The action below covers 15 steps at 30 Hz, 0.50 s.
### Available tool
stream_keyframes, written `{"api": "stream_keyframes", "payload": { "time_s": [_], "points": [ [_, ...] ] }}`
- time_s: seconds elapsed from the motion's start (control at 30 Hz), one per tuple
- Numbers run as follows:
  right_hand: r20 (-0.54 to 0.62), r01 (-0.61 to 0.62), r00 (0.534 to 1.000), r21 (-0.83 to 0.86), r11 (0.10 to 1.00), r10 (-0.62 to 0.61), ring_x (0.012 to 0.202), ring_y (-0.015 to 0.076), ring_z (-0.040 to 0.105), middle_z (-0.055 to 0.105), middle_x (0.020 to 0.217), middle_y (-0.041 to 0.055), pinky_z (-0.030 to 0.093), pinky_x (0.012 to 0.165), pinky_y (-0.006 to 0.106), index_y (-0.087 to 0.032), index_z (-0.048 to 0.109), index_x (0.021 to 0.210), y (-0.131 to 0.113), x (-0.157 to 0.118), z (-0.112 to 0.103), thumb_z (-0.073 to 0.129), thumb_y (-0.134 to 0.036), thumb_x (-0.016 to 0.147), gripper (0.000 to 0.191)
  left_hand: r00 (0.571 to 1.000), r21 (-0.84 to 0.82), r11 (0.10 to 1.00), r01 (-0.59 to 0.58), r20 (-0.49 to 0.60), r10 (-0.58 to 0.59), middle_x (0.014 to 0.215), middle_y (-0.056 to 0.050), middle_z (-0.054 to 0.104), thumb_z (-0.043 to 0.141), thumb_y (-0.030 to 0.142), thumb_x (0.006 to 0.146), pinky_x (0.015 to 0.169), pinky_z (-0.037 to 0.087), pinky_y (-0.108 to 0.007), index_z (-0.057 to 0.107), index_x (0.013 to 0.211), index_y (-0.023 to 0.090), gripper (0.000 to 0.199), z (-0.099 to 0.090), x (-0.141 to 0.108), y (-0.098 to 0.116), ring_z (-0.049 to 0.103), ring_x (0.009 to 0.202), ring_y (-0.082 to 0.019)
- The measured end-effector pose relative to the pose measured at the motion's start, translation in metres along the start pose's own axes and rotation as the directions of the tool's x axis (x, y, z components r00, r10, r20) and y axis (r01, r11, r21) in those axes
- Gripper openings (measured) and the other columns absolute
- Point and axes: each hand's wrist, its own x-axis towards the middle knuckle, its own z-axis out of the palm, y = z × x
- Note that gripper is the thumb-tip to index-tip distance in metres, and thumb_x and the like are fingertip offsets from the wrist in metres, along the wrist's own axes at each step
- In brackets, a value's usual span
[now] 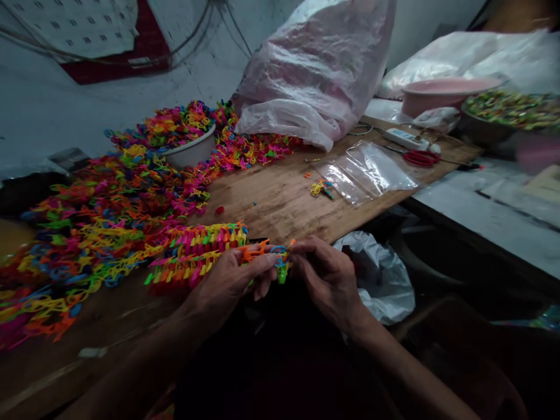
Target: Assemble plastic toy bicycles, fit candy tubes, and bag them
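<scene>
Small coloured plastic pieces (280, 256), orange, blue and green, are pinched in my left hand (245, 271) at the front edge of the wooden table. My right hand (326, 277) is closed at their right side, its fingertips together on a small orange piece (292, 242). Just left of my left hand, rows of coloured plastic pieces (196, 251) stand lined up, partly hidden by that hand. A large loose pile of similar pieces (118, 204) spreads over the left of the table, around a white bowl (195, 149) heaped with more.
On the wooden table (271, 198) lie clear plastic bags (367, 172), a few loose pieces (321, 188) and red-handled scissors (420, 157). A big translucent sack (315, 64) stands behind. A white bag (385, 280) hangs beyond my right hand. Farther right are a pink basin (446, 93) and a filled bowl (485, 125).
</scene>
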Motion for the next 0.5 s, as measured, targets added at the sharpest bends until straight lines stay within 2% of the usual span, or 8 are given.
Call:
{"api": "stream_keyframes", "payload": {
  "time_s": [0.17,0.3,0.4,0.5],
  "points": [
    [0.152,0.081,0.985,-0.030,0.996,-0.076,0.072,0.0117,0.057,0.060,0.081,0.0022,0.046,0.067,0.023,-0.019,0.060,0.094,0.001,0.005,-0.005,0.049,-0.013,0.087,0.015,0.997,-0.086,0.993,0.076,0.012,-0.076,0.066,-0.002,0.059,0.058,0.034,0.081,0.047,0.038,-0.020,0.063,0.070,0.011,0.026,-0.003,-0.006,-0.001,0.049,0.048,-0.007],
    [0.285,0.107,0.954,-0.046,0.993,-0.089,0.075,0.0119,0.056,0.060,0.083,0.0028,0.045,0.068,0.023,-0.019,0.061,0.097,0.000,0.008,-0.007,0.049,-0.013,0.087,0.016,0.990,-0.041,0.992,0.119,0.079,-0.115,0.062,-0.004,0.060,0.057,0.035,0.081,0.045,0.037,-0.021,0.064,0.066,0.010,0.029,-0.008,-0.006,-0.001,0.049,0.046,-0.008],
    [0.321,0.055,0.947,-0.077,0.995,-0.028,0.071,0.0108,0.055,0.059,0.079,0.0016,0.044,0.067,0.023,-0.017,0.061,0.092,0.001,0.008,-0.009,0.052,-0.015,0.087,0.011,0.988,0.036,0.992,0.120,0.098,-0.123,0.062,-0.004,0.061,0.056,0.036,0.081,0.047,0.037,-0.021,0.065,0.067,0.010,0.030,-0.012,-0.004,0.000,0.050,0.048,-0.009],
    [0.272,-0.103,0.956,-0.040,0.994,0.110,0.066,0.0095,0.053,0.059,0.076,-0.0001,0.043,0.064,0.022,-0.018,0.061,0.090,0.001,0.004,-0.007,0.054,-0.019,0.087,0.007,0.984,0.010,0.995,0.097,0.149,-0.097,0.065,-0.004,0.060,0.057,0.033,0.080,0.052,0.039,-0.021,0.065,0.072,0.010,0.025,-0.014,-0.005,0.002,0.052,0.054,-0.009]
  ]
}}
